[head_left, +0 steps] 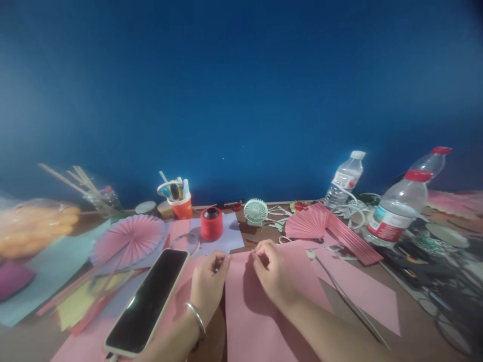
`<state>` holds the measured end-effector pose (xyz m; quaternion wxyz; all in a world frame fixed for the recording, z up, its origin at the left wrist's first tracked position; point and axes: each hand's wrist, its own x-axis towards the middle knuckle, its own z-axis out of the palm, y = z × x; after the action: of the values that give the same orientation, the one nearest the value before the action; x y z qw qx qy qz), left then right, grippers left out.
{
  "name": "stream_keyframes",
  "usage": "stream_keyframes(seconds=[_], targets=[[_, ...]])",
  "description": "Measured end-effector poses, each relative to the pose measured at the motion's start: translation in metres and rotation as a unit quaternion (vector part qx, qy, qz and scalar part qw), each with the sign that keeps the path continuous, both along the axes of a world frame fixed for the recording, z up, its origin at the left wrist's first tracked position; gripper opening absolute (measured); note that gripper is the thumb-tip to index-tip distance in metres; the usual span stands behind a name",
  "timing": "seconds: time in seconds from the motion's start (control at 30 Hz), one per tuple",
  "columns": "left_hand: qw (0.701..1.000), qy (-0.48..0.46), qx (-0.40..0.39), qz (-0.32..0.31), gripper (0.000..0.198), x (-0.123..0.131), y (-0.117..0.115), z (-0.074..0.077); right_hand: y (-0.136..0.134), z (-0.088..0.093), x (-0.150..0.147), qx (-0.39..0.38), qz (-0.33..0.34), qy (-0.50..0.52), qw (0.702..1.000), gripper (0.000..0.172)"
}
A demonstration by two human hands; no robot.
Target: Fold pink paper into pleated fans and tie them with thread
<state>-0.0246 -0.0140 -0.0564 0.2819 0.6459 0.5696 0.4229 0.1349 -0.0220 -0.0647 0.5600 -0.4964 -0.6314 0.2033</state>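
A pink paper sheet (256, 311) lies in front of me on the table. My left hand (207, 284), with a bangle on the wrist, pinches the sheet's far edge at the left. My right hand (273, 271) pinches the same far edge at the right, fingers curled together. A black phone (149, 299) rests on the table just left of my left hand. Behind the hands stands a red spool (211, 223).
A round pink paper fan (128, 241) lies at the left, folded pink fans (324, 226) at the right. A cup of pens (181, 201), a small white fan (255, 211), water bottles (398, 208) and more pink sheets (358, 286) surround the spot. A blue wall stands behind.
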Motion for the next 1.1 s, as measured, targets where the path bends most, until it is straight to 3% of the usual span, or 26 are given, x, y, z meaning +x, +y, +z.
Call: stream_keyframes(seconds=[0.1, 0.3, 0.63, 1.1], targets=[[1.0, 0.004, -0.003, -0.002, 0.021, -0.0008, -0.0001, -0.0011, 0.0, -0.0002, -0.001, -0.017, 0.01, -0.03, 0.999, 0.016], [1.0, -0.004, 0.0, -0.001, 0.02, -0.0016, -0.0001, -0.0038, -0.0029, 0.0, -0.0002, 0.007, 0.008, 0.051, 0.999, 0.018], [1.0, -0.004, 0.003, 0.005, 0.021, -0.0004, 0.002, -0.0004, -0.0022, -0.0011, 0.0006, 0.017, 0.013, 0.074, 0.997, 0.016], [1.0, 0.004, 0.019, -0.001, 0.024, -0.0002, -0.002, 0.002, -0.0028, 0.0008, -0.0012, 0.019, 0.011, -0.032, 0.999, 0.016]])
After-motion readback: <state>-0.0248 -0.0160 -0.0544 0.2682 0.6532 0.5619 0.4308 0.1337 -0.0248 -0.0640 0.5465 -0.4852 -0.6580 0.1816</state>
